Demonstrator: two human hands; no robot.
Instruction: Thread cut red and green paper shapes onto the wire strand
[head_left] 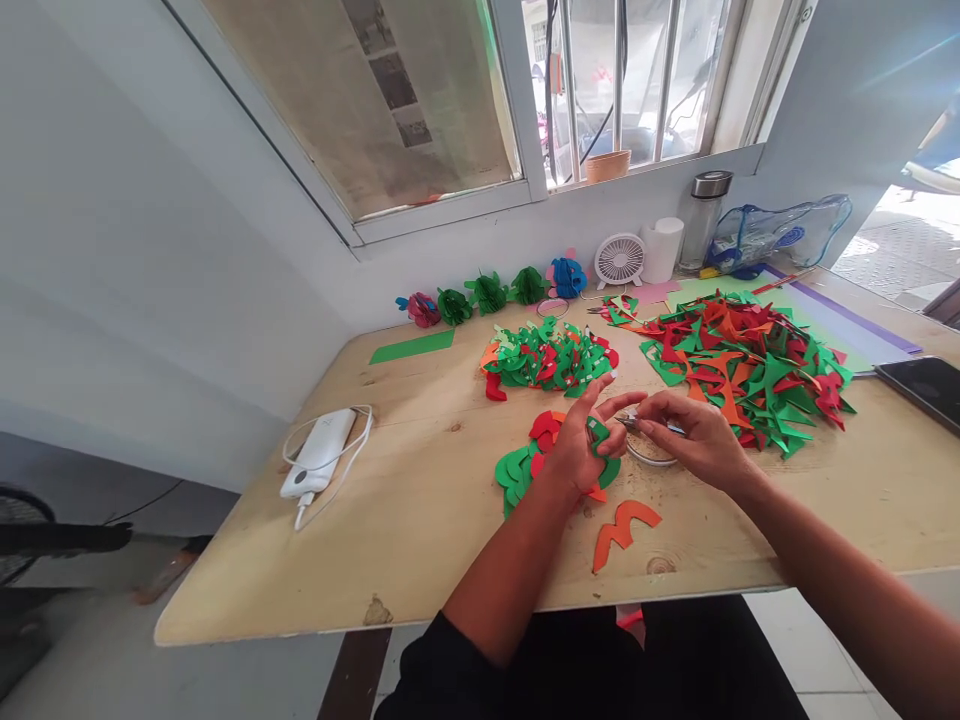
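Above the wooden table, my left hand [581, 450] is closed on a small green paper piece [597, 432] that bears a white bit. Its index finger and thumb stay stretched out. My right hand [694, 435] pinches a small silvery metal tool [631, 423], whose tip points at the left fingers. Its exact kind is hard to make out. Beneath the hands lies a white ring [651, 456], perhaps a tape roll, partly covered by the right hand. Green and red curved paper cutouts [517, 470] lie partly behind my left hand. An orange wavy cutout [626, 530] rests nearer the front edge.
Green and red cutouts with white bits [551, 355] form a heap behind my hands. A larger heap of paper scraps [750, 370] lies right, beside a phone [922, 390]. A white power bank [319, 453] with cable lies left. Paper figures [491, 293] and a fan [619, 260] line the wall.
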